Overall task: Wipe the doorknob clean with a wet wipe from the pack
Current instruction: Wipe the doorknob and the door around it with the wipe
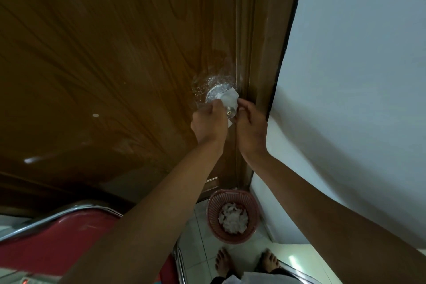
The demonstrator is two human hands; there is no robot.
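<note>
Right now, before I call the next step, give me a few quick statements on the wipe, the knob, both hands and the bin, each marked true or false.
1. Both hands, the left hand and the right hand, are up at the doorknob. True.
2. The wet wipe is wrapped over the knob, pinched from both sides. True.
3. The door is painted white. False: it is brown wood grain; the wall beside it is white.
4. The basket on the floor is empty. False: crumpled white wipes lie in it.
5. The basket is red and stands below the knob, by the door. True.
</note>
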